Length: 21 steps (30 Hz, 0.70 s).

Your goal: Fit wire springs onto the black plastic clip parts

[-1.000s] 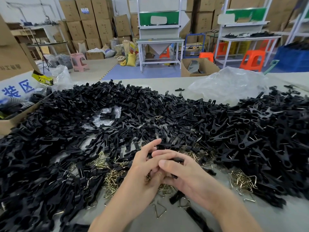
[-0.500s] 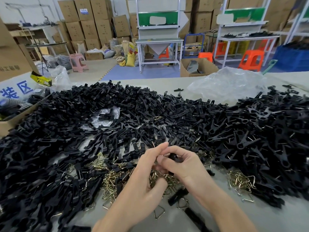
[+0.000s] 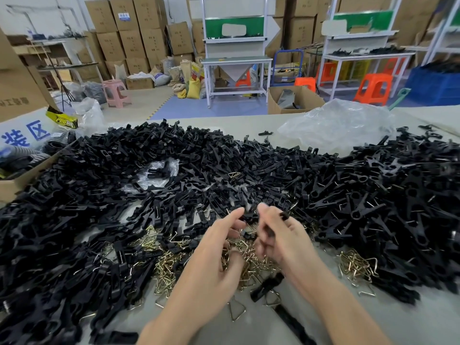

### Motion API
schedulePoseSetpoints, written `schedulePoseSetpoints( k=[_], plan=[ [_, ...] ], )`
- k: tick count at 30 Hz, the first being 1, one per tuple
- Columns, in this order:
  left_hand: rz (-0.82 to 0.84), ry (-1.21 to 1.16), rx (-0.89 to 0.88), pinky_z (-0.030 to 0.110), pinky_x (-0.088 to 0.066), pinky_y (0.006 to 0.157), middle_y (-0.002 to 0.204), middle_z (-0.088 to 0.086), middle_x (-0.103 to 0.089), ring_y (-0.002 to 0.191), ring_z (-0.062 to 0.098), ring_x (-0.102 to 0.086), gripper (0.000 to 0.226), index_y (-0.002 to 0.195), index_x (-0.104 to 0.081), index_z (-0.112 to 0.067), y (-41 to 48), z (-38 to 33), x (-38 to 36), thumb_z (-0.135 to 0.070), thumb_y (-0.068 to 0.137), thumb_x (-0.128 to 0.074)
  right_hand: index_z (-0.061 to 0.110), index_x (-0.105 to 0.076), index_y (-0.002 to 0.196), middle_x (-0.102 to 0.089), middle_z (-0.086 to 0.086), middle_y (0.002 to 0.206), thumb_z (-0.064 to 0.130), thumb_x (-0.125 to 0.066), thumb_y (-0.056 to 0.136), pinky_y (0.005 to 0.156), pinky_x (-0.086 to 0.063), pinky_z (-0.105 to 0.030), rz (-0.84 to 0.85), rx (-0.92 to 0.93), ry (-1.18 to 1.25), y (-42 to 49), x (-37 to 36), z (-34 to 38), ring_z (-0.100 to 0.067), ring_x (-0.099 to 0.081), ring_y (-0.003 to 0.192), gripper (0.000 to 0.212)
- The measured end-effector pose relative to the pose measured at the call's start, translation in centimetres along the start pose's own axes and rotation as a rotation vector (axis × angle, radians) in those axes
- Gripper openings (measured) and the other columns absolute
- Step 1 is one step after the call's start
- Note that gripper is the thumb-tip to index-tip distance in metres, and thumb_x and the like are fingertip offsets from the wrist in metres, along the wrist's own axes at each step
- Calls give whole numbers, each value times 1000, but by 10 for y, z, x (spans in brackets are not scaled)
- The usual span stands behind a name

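A pale grey table [image 3: 249,123] fills the lower view, and a broad heap of black plastic clip parts [image 3: 124,195] covers it from nine o'clock across the middle to three o'clock. At two o'clock a crumpled clear plastic bag [image 3: 336,125] lies beyond the heap, and at nine o'clock an open cardboard box [image 3: 15,183] sits at the table's edge. Brass-coloured wire springs [image 3: 171,267] lie in a loose drift just below centre, under and around both hands, with a smaller clump [image 3: 358,265] at four o'clock. The left hand [image 3: 211,265] reaches in from six o'clock, fingers loosely curled over the springs; whether they grip one I cannot tell. The right hand [image 3: 281,240], blurred, sits just beside it, fingers pinched narrowly on a small black clip part [image 3: 283,215].
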<state>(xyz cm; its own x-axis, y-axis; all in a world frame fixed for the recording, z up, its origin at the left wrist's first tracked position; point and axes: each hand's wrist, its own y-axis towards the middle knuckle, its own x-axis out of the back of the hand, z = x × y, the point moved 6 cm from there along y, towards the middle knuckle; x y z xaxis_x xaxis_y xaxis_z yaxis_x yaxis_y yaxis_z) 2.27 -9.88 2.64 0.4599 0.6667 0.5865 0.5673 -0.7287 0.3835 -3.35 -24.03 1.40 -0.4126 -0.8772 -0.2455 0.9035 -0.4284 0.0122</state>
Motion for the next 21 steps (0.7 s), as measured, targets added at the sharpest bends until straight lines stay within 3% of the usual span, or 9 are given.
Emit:
schedulePoseSetpoints(
  k=[4, 7, 9, 10, 11, 13, 16, 18, 21],
  plan=[
    [-59, 48, 13, 22, -49, 90, 125, -30, -51, 123, 3, -50, 60, 143, -31, -56, -2, 4, 7, -22, 97, -48, 24, -58, 59, -37, 3, 50, 71, -64, 81, 44, -40, -22, -164, -81, 139, 3, 25, 11, -14, -34, 39, 52],
    [-87, 63, 33, 20, -48, 94, 122, -29, -51, 122, 4, -51, 56, 142, -35, -53, -3, 3, 11, -23, 96, -44, 19, -60, 73, -43, 7, 53, 75, -59, 76, 40, -34, -18, -279, -71, 435, 17, 50, 43, -9, -35, 41, 56],
    [-108, 81, 44, 14, -42, 97, 121, -31, -51, 121, 3, -52, 57, 142, -36, -52, -5, 4, 13, -18, 97, -46, 8, -63, 97, -65, 5, 74, 81, -54, 74, 54, -51, -18, -262, 27, 706, 28, 67, 80, -8, -59, 56, 77],
    [-113, 93, 53, 13, -42, 97, 121, -32, -51, 121, 2, -52, 59, 141, -35, -53, -5, 4, 13, -16, 97, -48, 1, -60, 113, -74, 0, 93, 82, -53, 73, 68, -58, -22, -238, 86, 857, 33, 76, 96, -12, -70, 74, 91],
    [-116, 103, 64, 12, -41, 96, 120, -34, -49, 121, 1, -51, 60, 140, -34, -56, -5, 4, 14, -15, 97, -48, -3, -55, 125, -75, -7, 111, 83, -53, 73, 82, -60, -27, -212, 142, 984, 36, 83, 108, -17, -74, 94, 100],
    [-120, 127, 80, 11, -41, 95, 120, -37, -47, 121, -1, -49, 58, 138, -32, -58, -4, 3, 15, -19, 97, -46, -8, -47, 134, -69, -19, 126, 80, -57, 74, 94, -58, -35, -157, 210, 1096, 36, 85, 117, -26, -70, 114, 107],
    [-135, 230, 111, 17, -40, 98, 117, -34, -47, 118, -5, -46, 49, 143, -39, -42, -1, 7, 14, -28, 96, -42, -11, -47, 135, -64, -23, 132, 74, -65, 72, 94, -58, -35, -98, 214, 1084, 27, 70, 92, -30, -66, 120, 107],
    [-142, 318, 143, 19, -35, 100, 118, -28, -49, 113, -6, -44, 49, 144, -44, -32, 0, 12, 15, -32, 96, -39, -7, -52, 136, -66, -15, 133, 68, -67, 75, 92, -58, -31, -94, 187, 1064, 20, 59, 70, -23, -68, 118, 98],
    [-136, 426, 197, 18, -25, 107, 134, -17, -52, 122, -2, -40, 50, 146, -44, -28, 1, 21, 16, -41, 99, -33, 10, -61, 133, -75, -2, 118, 48, -66, 86, 79, -61, -27, -205, 100, 637, 18, 43, 44, -12, -73, 96, 61]
  ],
)
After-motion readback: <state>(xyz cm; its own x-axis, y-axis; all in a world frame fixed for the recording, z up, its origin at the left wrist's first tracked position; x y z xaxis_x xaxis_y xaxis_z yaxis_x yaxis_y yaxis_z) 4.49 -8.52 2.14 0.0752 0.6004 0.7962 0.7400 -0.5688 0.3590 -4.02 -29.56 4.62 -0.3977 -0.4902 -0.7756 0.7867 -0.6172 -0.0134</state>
